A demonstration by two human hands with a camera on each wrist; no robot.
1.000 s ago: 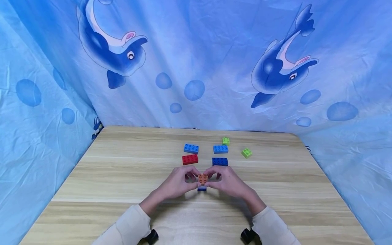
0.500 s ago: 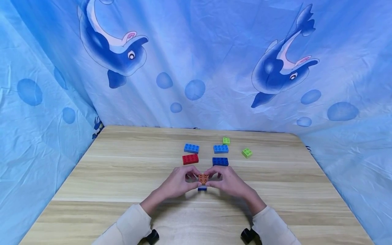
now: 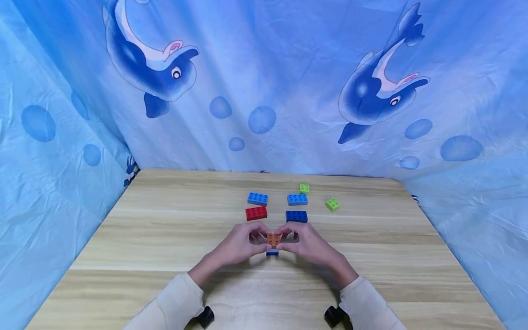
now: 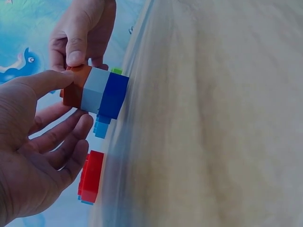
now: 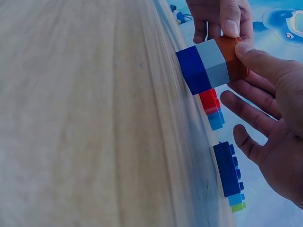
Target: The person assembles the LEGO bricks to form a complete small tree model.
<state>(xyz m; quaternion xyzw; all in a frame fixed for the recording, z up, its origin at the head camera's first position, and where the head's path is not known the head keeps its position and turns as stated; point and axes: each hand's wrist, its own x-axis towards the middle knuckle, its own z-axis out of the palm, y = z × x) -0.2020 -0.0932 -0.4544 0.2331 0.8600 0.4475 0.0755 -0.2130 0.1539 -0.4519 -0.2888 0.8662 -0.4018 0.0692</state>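
3-brick stack [image 4: 95, 90]: upright btwn L hand [image 3: 241, 244] & R hand [image 3: 306, 244], nr middle of wooden table [image 3: 156, 229]; can't tell if touching tabletop or just above.
Orange brick [image 5: 234, 59]: top of stack, 4 studs up in head view, held from both sides.
Pale grey brick [image 5: 214, 62]: mid layer, touching orange above & navy below.
Lower navy brick [image 4: 115, 97]: bottom layer, mostly hidden in head view.
L hand: gripping orange brick btwn thumb & forefinger, w/ other fingers loosely bent, off the bricks.
R hand: same pinch on opp. side of orange brick, other fingers likewise bent & clear.
Red brick [image 3: 256, 213]: studs up, beyond L hand, just in front of L light-blue brick [image 3: 257, 199].
Long navy brick [image 3: 296, 217]: just beyond R hand, studs up.
R light-blue brick [image 3: 297, 200]: behind long navy, apart.
Rear lime brick [image 3: 304, 188]: right behind R light-blue, can't tell if touching.
Side lime brick [image 3: 332, 205]: farther R, apart, turned at an angle.
Sleeves [image 3: 177, 300]: pale, w/ black pieces [image 3: 205, 317] alongside.
Backdrop [image 3: 264, 59]: blue cloth, dolphin & bubble prints.
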